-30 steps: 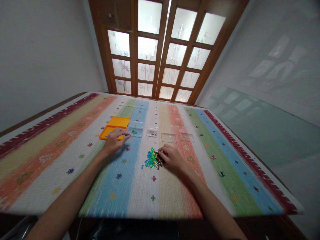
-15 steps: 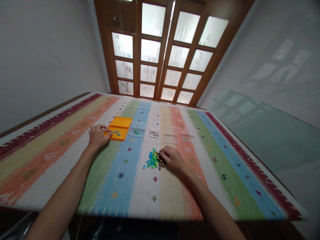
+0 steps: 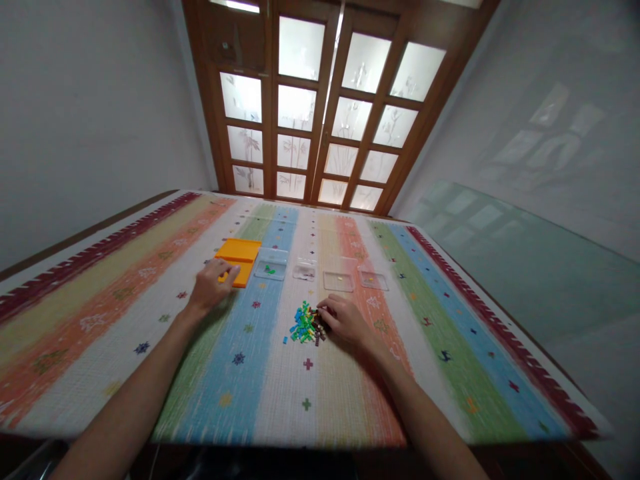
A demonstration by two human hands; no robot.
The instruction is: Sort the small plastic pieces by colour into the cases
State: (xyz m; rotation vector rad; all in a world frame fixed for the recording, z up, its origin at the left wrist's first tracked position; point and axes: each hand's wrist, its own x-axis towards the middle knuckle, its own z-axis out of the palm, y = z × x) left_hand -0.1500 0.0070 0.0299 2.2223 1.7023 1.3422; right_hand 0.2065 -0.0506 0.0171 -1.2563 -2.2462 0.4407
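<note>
My left hand point(image 3: 214, 285) hovers over the near left part of the open orange plastic box point(image 3: 241, 249), covering much of its lower half. Its fingers are loosely bent with the thumb apart, and I see nothing between them. A heap of small toy building bricks point(image 3: 304, 325) in green, blue, yellow and brown lies on the striped tablecloth point(image 3: 280, 400). My right hand point(image 3: 345, 317) rests at the heap's right side, fingertips pinched together among the brown bricks; what they hold is too small to make out.
Right of the orange box stand a clear tray point(image 3: 278, 275) with green bricks, a small clear box point(image 3: 304, 276) with dark bits, and two clear trays point(image 3: 338, 289) point(image 3: 375, 287) each with a little yellow. One blue brick point(image 3: 285, 340) lies beside the heap.
My left hand has moved right and nearer across the orange box, and the blue bricks inside are now hidden behind it. My right hand stays at the heap. The view has shifted slightly.
</note>
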